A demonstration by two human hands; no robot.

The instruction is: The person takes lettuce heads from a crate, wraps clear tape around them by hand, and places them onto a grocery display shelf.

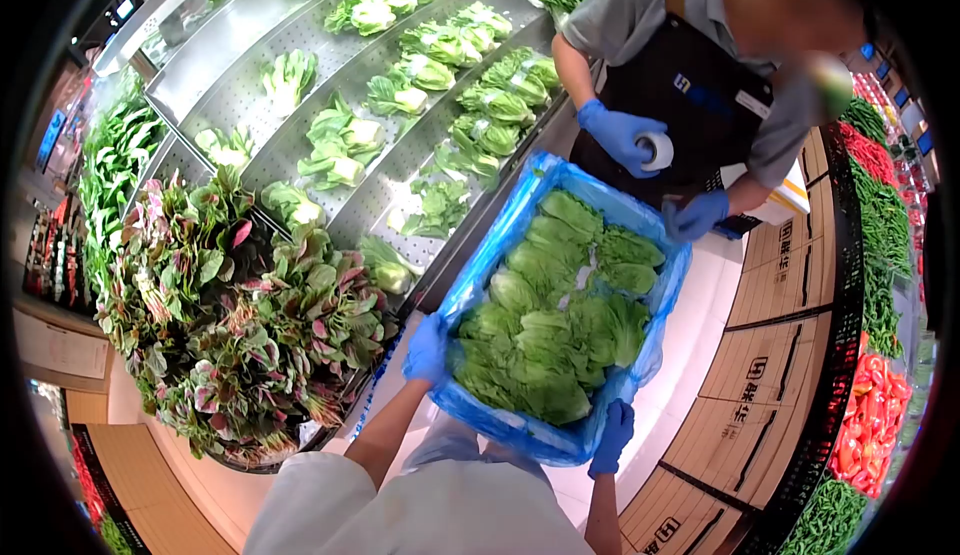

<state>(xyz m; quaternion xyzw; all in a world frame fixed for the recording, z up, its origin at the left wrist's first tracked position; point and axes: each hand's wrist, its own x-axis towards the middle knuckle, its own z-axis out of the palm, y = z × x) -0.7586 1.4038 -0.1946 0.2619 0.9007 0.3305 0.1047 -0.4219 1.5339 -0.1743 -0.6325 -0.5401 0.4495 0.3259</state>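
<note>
Between my two hands is a blue plastic-lined crate (530,433), filled with rows of green lettuce (540,345). My left hand (425,351), in a blue glove, is closed on the crate's near left corner. On the near right corner my right hand (612,440), gloved in blue too, grips the rim; part of its fingers is hidden. The crate is tilted in view, its far end close to a co-worker in a dark apron (670,105). A white roll of tape (656,151) is in one of that person's blue-gloved hands; the other gloved hand (700,217) is beside the crate's far right corner.
Stepped metal shelves (345,70) with leafy heads rise on the left. A large heap of red-green amaranth (250,325) stands near my left arm. On the right runs a curved wood-panelled stand (750,395) bearing red peppers (872,425) and green chillies (825,520).
</note>
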